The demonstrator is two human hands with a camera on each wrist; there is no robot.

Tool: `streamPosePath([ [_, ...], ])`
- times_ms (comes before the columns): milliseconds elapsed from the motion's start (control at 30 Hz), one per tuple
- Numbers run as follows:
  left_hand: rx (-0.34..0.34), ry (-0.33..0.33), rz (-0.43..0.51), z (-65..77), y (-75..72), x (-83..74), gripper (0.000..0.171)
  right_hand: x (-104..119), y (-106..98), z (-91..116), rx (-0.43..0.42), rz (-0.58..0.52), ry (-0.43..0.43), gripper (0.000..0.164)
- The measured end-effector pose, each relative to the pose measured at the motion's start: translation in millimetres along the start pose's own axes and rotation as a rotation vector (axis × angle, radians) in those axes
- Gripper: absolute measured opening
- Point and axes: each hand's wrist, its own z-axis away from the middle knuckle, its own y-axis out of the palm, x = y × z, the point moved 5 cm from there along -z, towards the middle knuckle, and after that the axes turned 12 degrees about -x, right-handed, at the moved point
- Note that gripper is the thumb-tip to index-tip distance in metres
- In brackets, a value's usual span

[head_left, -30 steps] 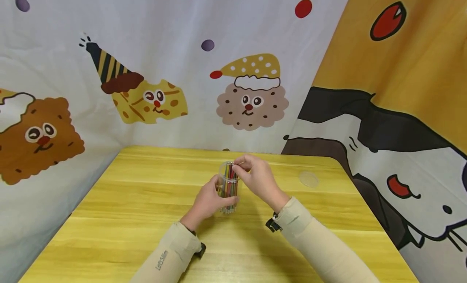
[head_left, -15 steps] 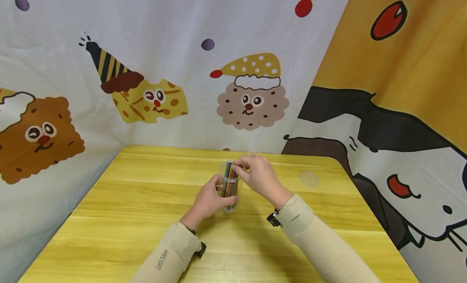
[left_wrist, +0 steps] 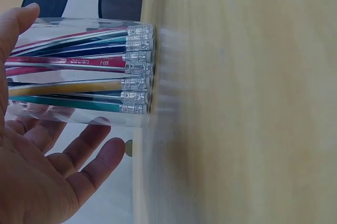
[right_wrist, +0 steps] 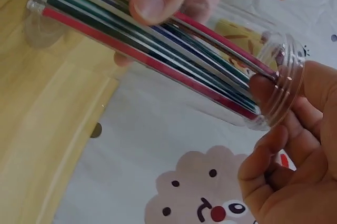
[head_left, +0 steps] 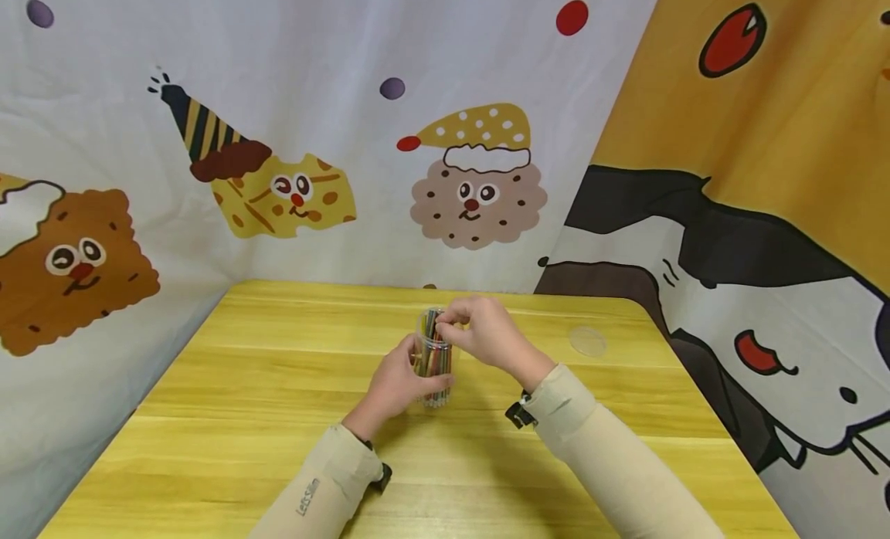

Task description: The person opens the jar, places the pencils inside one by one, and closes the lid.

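Observation:
A clear round plastic jar (head_left: 436, 369) stands on the table, full of pencils (left_wrist: 79, 63) in red, green, blue and yellow. Their silver-capped ends point down and their other ends are up at the mouth. My left hand (head_left: 399, 381) grips the jar's side, thumb on the near side and fingers round the back. My right hand (head_left: 487, 334) is at the jar's mouth, its thumb and a finger pinching near the upper end of a red pencil (right_wrist: 231, 50). In the right wrist view one fingertip (right_wrist: 261, 88) is inside the rim (right_wrist: 292, 84).
A clear round lid (head_left: 588, 341) lies on the wooden table (head_left: 292, 354), to the right of the jar. Cloth with cartoon prints (head_left: 480, 199) hangs just behind the table's far edge and along its sides.
My right fingertips have shifted slightly left over the jar's mouth, and the pencil tops there have changed position. My left hand keeps its grip on the jar. The lid has stayed put.

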Motion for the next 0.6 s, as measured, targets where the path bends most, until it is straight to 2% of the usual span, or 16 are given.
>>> streamPosePath([
  [100, 0.002, 0.006, -0.005, 0.0, -0.1, -0.7, 0.058, -0.2, -0.7, -0.1, 0.009, 0.024, -0.003, 0.013],
  [300, 0.002, 0.010, -0.011, -0.8, -1.1, -1.5, 0.057, 4.0, -2.0, -0.2, 0.000, 0.100, -0.066, 0.019],
  [433, 0.007, 0.011, -0.005, -1.4, -0.7, -1.2, 0.055, 3.5, -1.0, 0.8, -0.002, 0.120, -0.069, 0.020],
  [600, 0.005, 0.008, 0.001, -1.2, 0.6, 1.1, 0.055, 1.3, 0.9, 6.6, -0.004, 0.120, -0.082, 0.030],
])
